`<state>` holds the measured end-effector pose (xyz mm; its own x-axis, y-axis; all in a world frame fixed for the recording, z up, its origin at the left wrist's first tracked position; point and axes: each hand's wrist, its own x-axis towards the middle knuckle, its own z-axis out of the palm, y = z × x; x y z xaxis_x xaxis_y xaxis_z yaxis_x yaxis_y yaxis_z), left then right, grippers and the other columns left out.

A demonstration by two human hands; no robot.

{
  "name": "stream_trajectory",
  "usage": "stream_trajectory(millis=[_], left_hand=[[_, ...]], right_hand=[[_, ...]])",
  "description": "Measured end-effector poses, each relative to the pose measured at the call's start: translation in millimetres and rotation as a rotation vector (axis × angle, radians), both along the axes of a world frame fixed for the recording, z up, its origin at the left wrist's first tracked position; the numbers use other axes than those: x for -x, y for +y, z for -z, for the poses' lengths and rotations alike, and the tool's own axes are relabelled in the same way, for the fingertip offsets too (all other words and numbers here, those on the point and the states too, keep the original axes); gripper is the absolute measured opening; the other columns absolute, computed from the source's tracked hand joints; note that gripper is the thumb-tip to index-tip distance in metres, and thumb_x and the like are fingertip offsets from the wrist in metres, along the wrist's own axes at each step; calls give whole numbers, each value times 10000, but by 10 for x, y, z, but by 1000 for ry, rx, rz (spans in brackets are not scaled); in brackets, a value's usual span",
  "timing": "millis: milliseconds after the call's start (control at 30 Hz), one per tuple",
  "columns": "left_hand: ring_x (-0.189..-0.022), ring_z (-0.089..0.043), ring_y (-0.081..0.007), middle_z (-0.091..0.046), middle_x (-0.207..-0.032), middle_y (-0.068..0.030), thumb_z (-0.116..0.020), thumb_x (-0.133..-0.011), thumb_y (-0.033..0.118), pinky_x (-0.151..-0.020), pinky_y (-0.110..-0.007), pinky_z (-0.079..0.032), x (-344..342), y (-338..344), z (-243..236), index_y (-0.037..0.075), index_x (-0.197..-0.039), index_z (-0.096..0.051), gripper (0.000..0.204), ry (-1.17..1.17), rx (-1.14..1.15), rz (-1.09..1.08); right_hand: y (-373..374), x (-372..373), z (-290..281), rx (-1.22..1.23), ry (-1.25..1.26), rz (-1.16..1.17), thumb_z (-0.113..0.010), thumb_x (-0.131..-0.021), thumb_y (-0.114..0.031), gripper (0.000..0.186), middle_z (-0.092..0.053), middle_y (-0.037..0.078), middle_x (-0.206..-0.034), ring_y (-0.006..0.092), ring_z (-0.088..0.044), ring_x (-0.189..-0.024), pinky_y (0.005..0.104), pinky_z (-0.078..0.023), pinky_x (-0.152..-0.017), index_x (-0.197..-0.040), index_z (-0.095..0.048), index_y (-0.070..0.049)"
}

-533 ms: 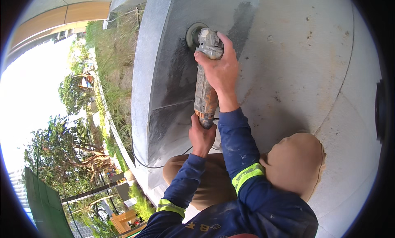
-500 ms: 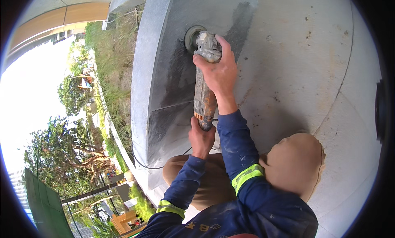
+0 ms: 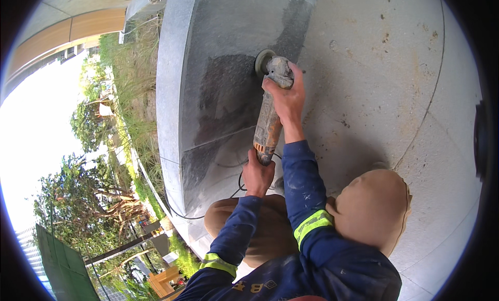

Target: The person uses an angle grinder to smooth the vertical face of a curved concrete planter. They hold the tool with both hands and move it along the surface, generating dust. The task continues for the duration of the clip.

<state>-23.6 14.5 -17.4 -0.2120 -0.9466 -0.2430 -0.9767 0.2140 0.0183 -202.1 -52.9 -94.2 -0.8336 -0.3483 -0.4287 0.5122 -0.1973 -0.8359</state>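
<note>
A worn, dusty angle grinder [image 3: 268,125] with orange patches lies across my two hands. Its round disc [image 3: 264,63] meets the side face of a grey stone block [image 3: 221,77], where dark patches spread over the surface. My right hand [image 3: 289,100] is wrapped round the grinder's head, thumb on one side and fingers on the other. Lower down, my left hand [image 3: 257,176] grips the rear end of the body. A black cord [image 3: 241,182] loops out beside that hand. The palms' undersides are hidden.
Pale stone paving [image 3: 374,82] with brown specks stretches along the right. My bent knees [image 3: 370,210] are close to the block's near end. Long grass [image 3: 138,88] grows behind the block's pale top edge [image 3: 169,93]. The cord runs along the block's base.
The grinder and both hands have shifted; the disc has moved right and nearer along the stone face, toward the paving side. The grip of both hands is the same.
</note>
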Motion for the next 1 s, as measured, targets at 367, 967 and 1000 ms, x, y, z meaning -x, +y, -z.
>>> stream_trajectory(millis=[367, 967, 1000], left_hand=[[-826, -658, -491, -695, -867, -265, -704, -740, 221, -731, -563, -511, 51, 16, 124, 100, -1223, -470, 550, -20, -35, 7], [-823, -647, -503, -692, -851, -262, -721, -749, 240, -728, -565, -499, 211, 77, 212, 91, -1181, -484, 514, 36, -24, -26], [-823, -647, -503, -693, -851, -262, -723, -749, 243, -729, -564, -499, 220, 77, 212, 90, -1183, -484, 518, 33, -27, -27]], right_hand=[[43, 98, 43, -23, -60, -35, -832, -718, -234, 753, -631, 184, -1218, 275, -630, -1101, 383, -501, -940, -1355, -510, 6], [46, 206, 86, -98, 40, -69, -832, -708, -299, 751, -590, 207, -1198, 367, -605, -1099, 433, -494, -940, -1363, -527, -91], [26, 207, 157, -100, 14, -67, -832, -706, -301, 752, -592, 208, -1193, 369, -605, -1096, 434, -494, -941, -1362, -528, -93]])
